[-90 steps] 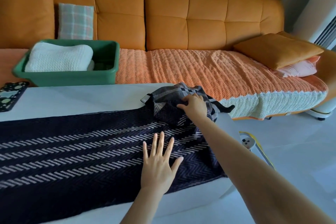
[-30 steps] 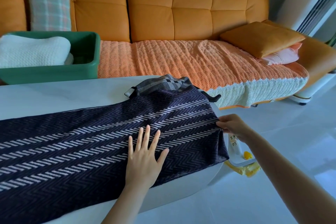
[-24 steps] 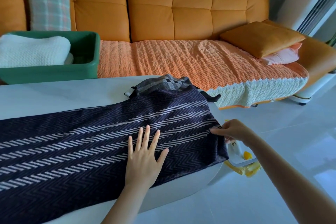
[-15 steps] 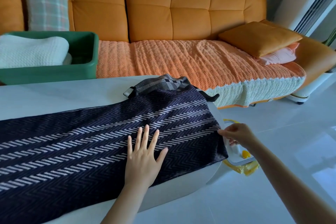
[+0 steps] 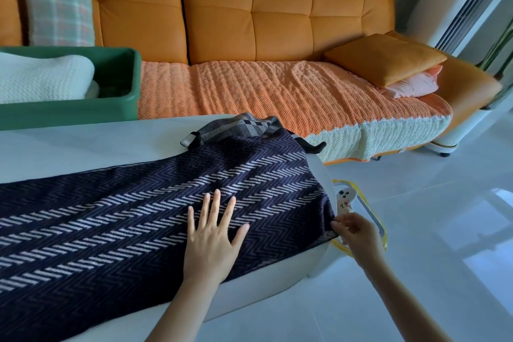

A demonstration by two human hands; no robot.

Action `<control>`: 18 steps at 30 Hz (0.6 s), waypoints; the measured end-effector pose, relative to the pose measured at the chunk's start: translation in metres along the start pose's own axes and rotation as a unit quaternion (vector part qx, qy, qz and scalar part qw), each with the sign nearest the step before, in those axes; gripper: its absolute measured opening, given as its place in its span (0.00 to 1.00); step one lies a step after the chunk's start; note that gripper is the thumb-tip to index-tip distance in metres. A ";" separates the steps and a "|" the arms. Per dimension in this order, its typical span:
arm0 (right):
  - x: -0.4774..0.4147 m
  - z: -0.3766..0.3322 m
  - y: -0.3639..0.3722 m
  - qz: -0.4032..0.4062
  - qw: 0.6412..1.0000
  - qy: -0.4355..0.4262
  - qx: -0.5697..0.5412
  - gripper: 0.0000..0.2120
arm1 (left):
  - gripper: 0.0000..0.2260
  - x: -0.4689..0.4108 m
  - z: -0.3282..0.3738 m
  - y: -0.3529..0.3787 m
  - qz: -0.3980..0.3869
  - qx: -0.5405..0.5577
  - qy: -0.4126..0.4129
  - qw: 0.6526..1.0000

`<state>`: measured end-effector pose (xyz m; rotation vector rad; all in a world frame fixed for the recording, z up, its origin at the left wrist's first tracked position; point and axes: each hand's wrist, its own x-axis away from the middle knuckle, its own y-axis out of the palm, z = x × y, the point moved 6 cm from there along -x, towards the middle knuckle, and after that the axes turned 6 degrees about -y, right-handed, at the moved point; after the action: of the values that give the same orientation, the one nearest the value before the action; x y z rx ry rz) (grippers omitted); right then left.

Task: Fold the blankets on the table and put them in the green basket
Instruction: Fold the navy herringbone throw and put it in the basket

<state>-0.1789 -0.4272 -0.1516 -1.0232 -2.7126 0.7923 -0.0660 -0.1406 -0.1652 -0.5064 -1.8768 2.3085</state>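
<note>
Head view: the dark blanket [image 5: 138,216] lies lengthwise on the counter [image 5: 83,141], its end draped over the rounded edge. The basket [image 5: 69,112] stands behind the counter with a white blanket [image 5: 41,78] already inside. The left grip [image 5: 212,233] is released, fingers spread flat on the cloth, probably to anchor it. The right grip [image 5: 356,233] pinches the end hem at the near corner, apparently to pull it taut for folding.

The left hand [image 5: 213,233] lies flat (fingers spread). To its right, the right hand [image 5: 358,236] pinches the blanket [image 5: 111,230] edge.
</note>
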 end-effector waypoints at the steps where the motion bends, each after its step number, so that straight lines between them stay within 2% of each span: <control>1: -0.001 0.002 -0.002 0.001 1.000 0.002 0.006 0.09 | 0.29 0.000 0.000 0.000 0.001 0.000 0.000 1.000; 4: -0.004 0.014 -0.010 0.009 0.999 0.034 0.022 0.07 | 0.29 0.001 0.000 0.000 0.001 0.001 0.000 1.000; 6: -0.005 0.022 -0.021 0.034 0.997 0.065 -0.013 0.04 | 0.29 0.000 0.000 -0.001 0.002 0.002 0.000 1.000; 9: -0.004 0.015 -0.027 0.059 0.995 0.050 -0.056 0.06 | 0.29 0.000 0.000 -0.001 0.004 0.001 0.000 1.000; 11: -0.003 0.002 -0.016 0.031 0.998 0.046 -0.029 0.12 | 0.29 0.000 0.000 0.000 0.004 -0.001 0.001 1.000; 12: -0.003 -0.003 -0.009 0.009 0.999 0.049 0.019 0.15 | 0.29 0.000 0.000 0.000 0.004 -0.002 0.001 1.000; 14: -0.004 -0.003 0.004 -0.032 0.995 0.062 0.067 0.17 | 0.29 0.001 0.000 -0.001 0.002 -0.001 0.001 1.000; 17: -0.007 0.004 0.005 -0.004 0.994 0.108 -0.020 0.11 | 0.30 0.001 0.001 -0.001 -0.001 0.001 0.002 1.000; 18: -0.009 0.002 -0.001 0.028 0.995 0.098 0.002 0.09 | 0.30 0.001 0.001 -0.002 -0.001 0.002 0.002 1.000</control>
<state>-0.1737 -0.4347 -0.1522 -1.1180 -2.5270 0.6684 -0.0677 -0.1406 -0.1637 -0.5089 -1.8699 2.3077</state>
